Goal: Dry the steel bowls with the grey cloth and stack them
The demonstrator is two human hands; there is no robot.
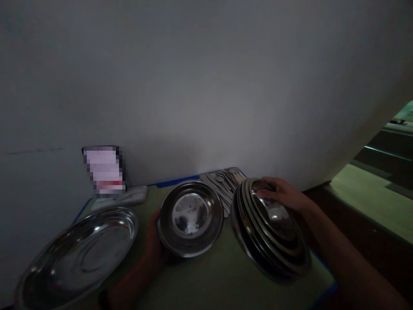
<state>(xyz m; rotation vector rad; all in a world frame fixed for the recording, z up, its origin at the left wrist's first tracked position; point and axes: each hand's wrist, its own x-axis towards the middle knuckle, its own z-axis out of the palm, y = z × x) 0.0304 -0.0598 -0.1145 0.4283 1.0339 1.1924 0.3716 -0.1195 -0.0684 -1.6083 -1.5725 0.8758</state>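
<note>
Work surface: a table [206,275] with a pale green top and a blue border, set against a plain wall. Left — an oval steel tray [77,254], hollow side up. Centre — a steel bowl [191,217], tilted toward the viewer. Right: a stack of upturned steel plates [271,232] (leaning, rims stepped). Rear edge: a row of spoons [222,181], a folded white cloth [129,197], an upright card [103,171].

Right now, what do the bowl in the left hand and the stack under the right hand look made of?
The bowl looks like polished stainless steel: mirror-bright base, grey sheen. The upturned stack under the right hand looks like the same metal, with bright highlight bands along each rim. Dim light leaves aluminium possible.
</note>
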